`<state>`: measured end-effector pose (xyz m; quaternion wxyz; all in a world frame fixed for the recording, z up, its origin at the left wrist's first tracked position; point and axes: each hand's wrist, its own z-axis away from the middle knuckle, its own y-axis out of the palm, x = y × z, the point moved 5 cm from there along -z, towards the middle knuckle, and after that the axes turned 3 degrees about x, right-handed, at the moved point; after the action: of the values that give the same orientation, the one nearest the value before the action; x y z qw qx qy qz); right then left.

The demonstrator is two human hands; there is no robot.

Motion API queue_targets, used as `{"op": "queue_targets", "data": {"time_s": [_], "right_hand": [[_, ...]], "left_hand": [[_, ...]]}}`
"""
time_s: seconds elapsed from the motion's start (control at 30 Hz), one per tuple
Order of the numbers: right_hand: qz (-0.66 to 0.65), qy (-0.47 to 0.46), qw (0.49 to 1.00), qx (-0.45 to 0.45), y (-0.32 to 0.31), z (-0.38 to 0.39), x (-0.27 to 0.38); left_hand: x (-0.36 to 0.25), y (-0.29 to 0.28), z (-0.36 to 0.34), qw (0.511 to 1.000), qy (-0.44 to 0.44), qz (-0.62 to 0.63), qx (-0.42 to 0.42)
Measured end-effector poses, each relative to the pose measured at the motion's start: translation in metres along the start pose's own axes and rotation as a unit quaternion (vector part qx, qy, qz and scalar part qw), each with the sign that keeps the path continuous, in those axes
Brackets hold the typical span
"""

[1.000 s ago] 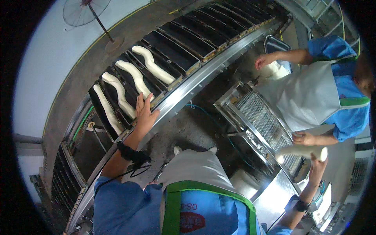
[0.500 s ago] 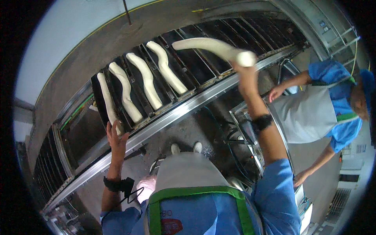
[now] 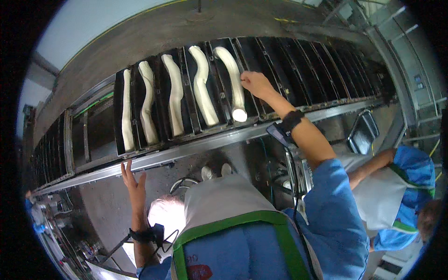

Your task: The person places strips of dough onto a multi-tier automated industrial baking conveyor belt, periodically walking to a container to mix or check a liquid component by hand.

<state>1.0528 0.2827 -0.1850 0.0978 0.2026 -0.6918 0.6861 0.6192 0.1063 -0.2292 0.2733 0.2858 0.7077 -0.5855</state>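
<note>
Several long pale dough strands lie lengthwise in the black trough pans (image 3: pixel 298 60) of a conveyor. My right hand (image 3: pixel 254 84) reaches over the rail, its curled fingers pinching the side of the rightmost dough strand (image 3: pixel 233 77), which lies in its pan. The neighbouring strand (image 3: pixel 203 84) lies just to its left. My left hand (image 3: pixel 134 181) hangs below the steel rail (image 3: pixel 205 144), fingers spread, holding nothing. The leftmost strand (image 3: pixel 127 112) is the one nearest to it.
Bare black pans run on to the right and left of the filled ones. A co-worker in a blue shirt and white apron (image 3: pixel 396 186) stands at the right beside a metal machine (image 3: pixel 361 133). Grey concrete floor lies below the rail.
My right hand has brought the dough strand down from the air into the pan right of the others. My left hand has dropped from the pan's edge to below the rail.
</note>
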Motion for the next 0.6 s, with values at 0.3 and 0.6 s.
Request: {"op": "queue_targets", "data": {"time_s": [0.3, 0.6], "right_hand": [[0.31, -0.068, 0.947, 0.05, 0.039, -0.143, -0.012], [0.251, -0.143, 0.951, -0.112, 0.024, -0.171, -0.032]], "left_hand": [[0.012, 0.038, 0.056, 0.992, -0.124, 0.0, -0.019], [-0.038, 0.097, 0.014, 0.991, -0.122, 0.008, 0.05]]}}
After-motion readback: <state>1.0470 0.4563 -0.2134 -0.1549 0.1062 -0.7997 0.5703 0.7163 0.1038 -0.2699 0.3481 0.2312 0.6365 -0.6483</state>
